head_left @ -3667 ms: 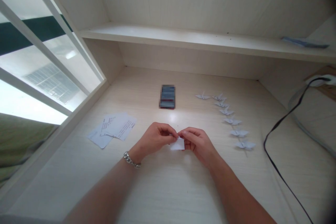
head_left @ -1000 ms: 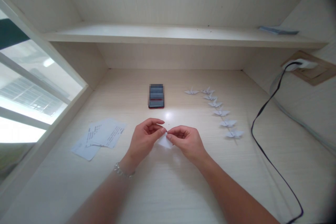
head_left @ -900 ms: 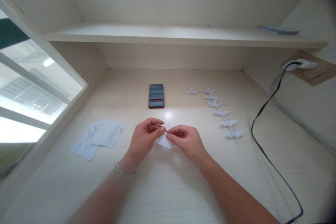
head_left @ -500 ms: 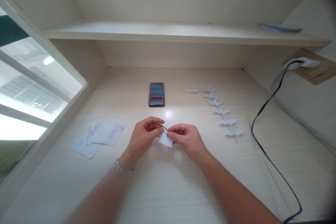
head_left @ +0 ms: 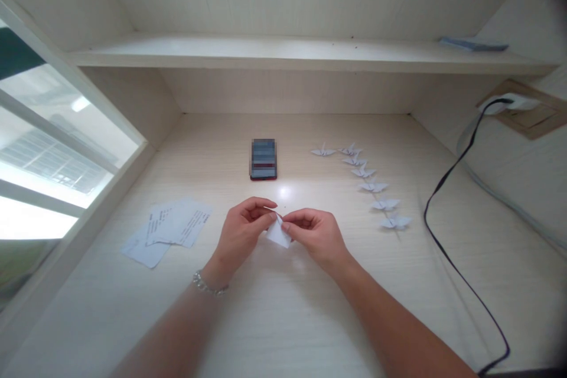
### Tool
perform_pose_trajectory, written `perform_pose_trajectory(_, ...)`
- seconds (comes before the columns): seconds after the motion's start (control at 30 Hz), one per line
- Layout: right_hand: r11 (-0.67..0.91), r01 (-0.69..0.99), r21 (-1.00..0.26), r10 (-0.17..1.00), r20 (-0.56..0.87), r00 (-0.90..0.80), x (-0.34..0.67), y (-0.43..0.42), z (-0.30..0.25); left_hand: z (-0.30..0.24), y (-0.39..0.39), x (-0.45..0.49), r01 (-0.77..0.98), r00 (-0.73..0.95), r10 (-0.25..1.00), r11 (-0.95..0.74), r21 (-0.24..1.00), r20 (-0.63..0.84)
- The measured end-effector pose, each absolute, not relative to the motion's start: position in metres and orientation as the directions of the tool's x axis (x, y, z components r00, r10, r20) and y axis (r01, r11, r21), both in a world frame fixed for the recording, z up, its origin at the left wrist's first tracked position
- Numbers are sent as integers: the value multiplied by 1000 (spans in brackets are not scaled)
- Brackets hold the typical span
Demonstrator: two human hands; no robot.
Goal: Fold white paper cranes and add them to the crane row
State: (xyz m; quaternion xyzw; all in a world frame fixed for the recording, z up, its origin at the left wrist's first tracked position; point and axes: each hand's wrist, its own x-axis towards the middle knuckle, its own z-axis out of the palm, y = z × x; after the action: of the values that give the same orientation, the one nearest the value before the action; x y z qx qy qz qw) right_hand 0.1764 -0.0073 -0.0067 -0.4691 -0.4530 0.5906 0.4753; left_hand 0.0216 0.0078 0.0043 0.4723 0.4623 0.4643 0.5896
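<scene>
A small folded piece of white paper point(head_left: 279, 234) is pinched between my two hands above the desk. My left hand point(head_left: 249, 223) grips its upper left edge between thumb and fingers. On the other side, my right hand point(head_left: 315, 231) pinches its upper right edge. The paper's top is partly hidden by the fingertips, and its lower corner points down toward me. Several folded white paper cranes point(head_left: 372, 188) stand in a curved row to the right of my hands.
Beyond my hands lies a phone point(head_left: 263, 159) with a blurred screen. Printed paper sheets point(head_left: 179, 224) overlap on the left. A black cable point(head_left: 447, 254) runs from the wall socket point(head_left: 534, 109) down the right side. A shelf point(head_left: 283, 50) crosses above the desk's back.
Both hands keep their pinch on the folded paper, with hardly any movement. The view has shifted very slightly.
</scene>
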Motion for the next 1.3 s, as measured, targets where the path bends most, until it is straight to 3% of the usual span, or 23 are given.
perform_pose_trajectory(0.4,11,-14,-1000,998,12,-57,174,-15,-4,7,7,22,-102,137,985,121,987,-107)
perform_pose_trajectory(0.73,-11,14,-1000,997,-12,-78,173,-15,-4,5,9,21,-223,157,972,205,953,-172)
perform_pose_trajectory(1.0,5,-7,-1000,997,5,-77,174,-14,-6,8,8,21,-89,185,973,157,984,-139)
perform_pose_trajectory(1.3,-79,-57,-995,989,-71,-133,174,-10,-9,5,8,23,-84,142,977,173,981,-160)
